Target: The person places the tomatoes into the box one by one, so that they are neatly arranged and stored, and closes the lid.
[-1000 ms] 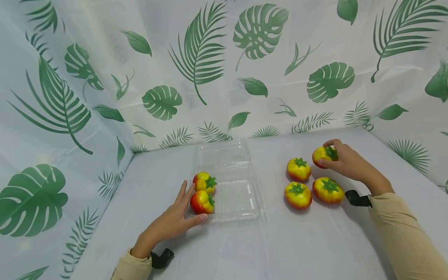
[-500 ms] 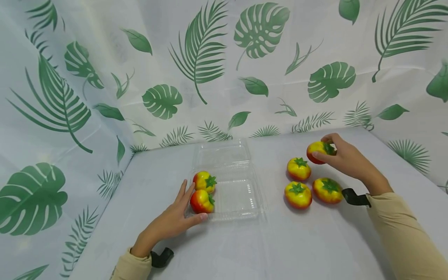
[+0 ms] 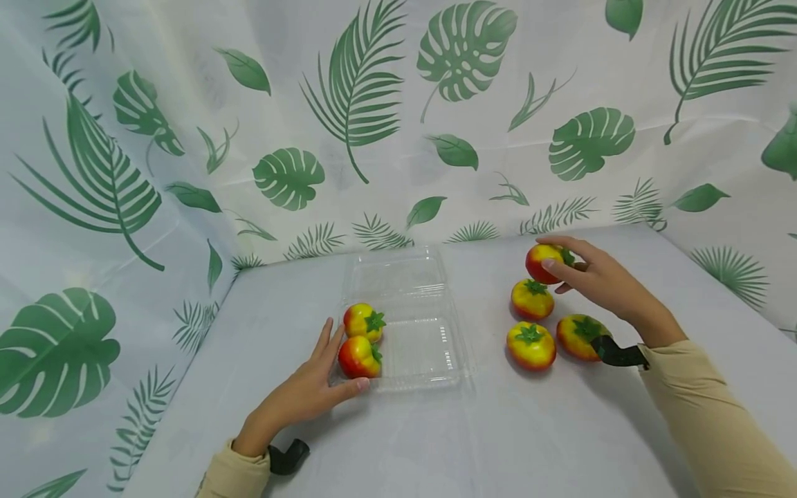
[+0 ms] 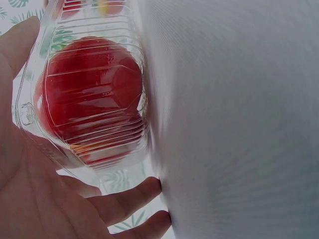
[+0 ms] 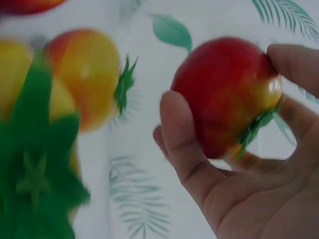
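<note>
My right hand (image 3: 600,280) grips a red-and-yellow toy persimmon (image 3: 540,263) with a green leafy top, held above the table. In the right wrist view the thumb and fingers curl round that persimmon (image 5: 224,94). My left hand (image 3: 305,391) lies with spread, mostly straight fingers at the left side of a clear plastic clamshell box (image 3: 414,349). Two persimmons sit in the box's near half, one at the front (image 3: 358,358) and one behind it (image 3: 361,321). In the left wrist view, a red persimmon (image 4: 94,89) shows through the box wall beside the left palm.
Right of the box, three more persimmons rest on the white table: one at the back (image 3: 532,301), one in front (image 3: 530,348), and one at the right (image 3: 579,337), partly behind the black wrist mount (image 3: 619,353). The box's open lid (image 3: 395,271) lies toward the leaf-print curtain.
My right hand has lifted its persimmon and moved left, from the back right to just behind the rear table persimmon, tilting it. The left hand and box stay put.
</note>
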Motion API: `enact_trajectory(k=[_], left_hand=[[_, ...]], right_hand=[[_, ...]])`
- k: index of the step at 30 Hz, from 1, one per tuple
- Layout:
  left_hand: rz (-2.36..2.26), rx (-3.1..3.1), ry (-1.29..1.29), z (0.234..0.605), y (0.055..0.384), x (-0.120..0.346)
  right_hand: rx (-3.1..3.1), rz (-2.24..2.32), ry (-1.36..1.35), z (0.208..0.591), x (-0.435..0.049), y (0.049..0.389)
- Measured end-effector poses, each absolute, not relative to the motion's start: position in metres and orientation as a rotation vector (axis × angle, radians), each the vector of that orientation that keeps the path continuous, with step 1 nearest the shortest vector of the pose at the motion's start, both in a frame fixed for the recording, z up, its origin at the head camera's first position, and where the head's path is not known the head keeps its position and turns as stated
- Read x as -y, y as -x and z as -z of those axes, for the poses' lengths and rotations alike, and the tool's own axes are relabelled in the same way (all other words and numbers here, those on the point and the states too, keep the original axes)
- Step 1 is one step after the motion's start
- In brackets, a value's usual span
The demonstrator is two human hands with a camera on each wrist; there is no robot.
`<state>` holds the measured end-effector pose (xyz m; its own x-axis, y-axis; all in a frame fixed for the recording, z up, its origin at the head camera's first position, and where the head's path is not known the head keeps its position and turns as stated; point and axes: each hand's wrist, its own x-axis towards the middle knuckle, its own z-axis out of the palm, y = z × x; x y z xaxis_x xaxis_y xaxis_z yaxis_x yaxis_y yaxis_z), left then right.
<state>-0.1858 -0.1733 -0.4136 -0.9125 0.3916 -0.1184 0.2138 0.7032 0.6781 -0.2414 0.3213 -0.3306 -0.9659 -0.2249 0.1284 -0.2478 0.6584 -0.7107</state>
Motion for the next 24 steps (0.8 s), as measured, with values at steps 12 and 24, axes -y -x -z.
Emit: enact_trajectory(k=[12,24], left_hand=[[-1.000,-2.668,-0.483,0.414,0.186,0.173],[-0.999,-2.669,-0.485,0.413,0.186,0.173]], right_hand=[[2.736,-1.468,-0.230,0.327,-0.316,0.243],[2.718,-1.506,-0.301,0.328,-0.293,0.241]])
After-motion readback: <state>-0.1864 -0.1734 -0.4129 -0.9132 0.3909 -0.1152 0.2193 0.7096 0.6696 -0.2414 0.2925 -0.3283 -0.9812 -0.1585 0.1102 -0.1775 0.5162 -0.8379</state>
